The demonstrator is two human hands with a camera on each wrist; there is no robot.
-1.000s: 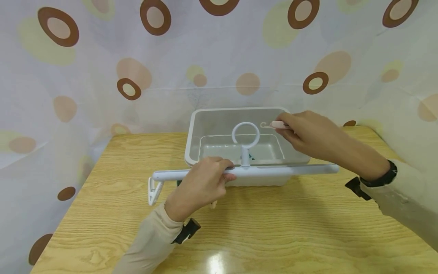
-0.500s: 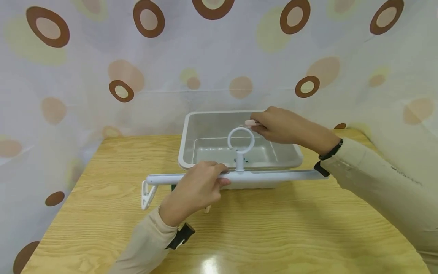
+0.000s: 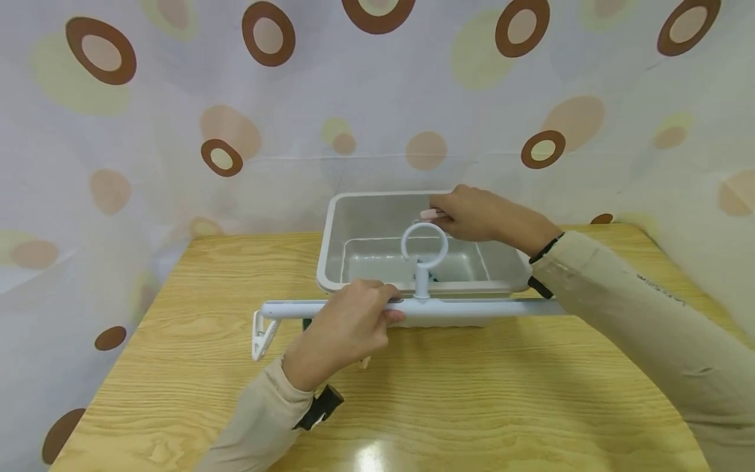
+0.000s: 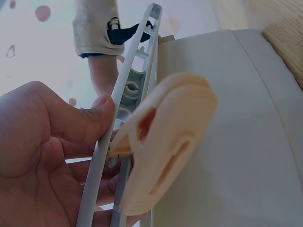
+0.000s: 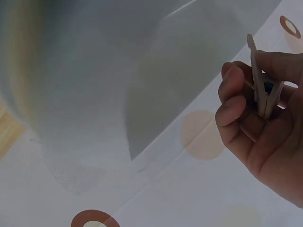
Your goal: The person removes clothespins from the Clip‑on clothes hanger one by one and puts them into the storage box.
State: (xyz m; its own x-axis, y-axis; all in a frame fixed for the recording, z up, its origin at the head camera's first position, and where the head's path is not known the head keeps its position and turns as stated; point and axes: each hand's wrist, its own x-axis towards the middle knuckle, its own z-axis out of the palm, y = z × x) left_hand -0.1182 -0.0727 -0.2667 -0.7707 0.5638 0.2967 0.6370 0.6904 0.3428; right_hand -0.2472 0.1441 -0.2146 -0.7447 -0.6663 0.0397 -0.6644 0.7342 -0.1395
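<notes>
My left hand [image 3: 348, 328] grips a pale blue hanger bar [image 3: 478, 307] left of its middle, thumb pressing one edge in the left wrist view. A ring hook [image 3: 405, 246] rises from the bar's middle. From the bar's left end hangs a white clothespin [image 3: 262, 337]. A peach clothespin [image 4: 175, 127] hangs beside my left fingers. My right hand [image 3: 472, 213] pinches a pale pink clothespin [image 5: 259, 90] between thumb and fingers, just behind the ring's top in the head view. Its small hooked end overlaps the ring there.
A grey-white plastic bin [image 3: 328, 236] stands behind the bar, with something small and green at its bottom. Under it is a wood-grain table [image 3: 472, 393]. A patterned sheet [image 3: 377, 85] hangs behind and along the sides.
My right hand has moved left with the pink clothespin, from right of the ring to just behind its top. My left hand keeps its grip on the hanger bar.
</notes>
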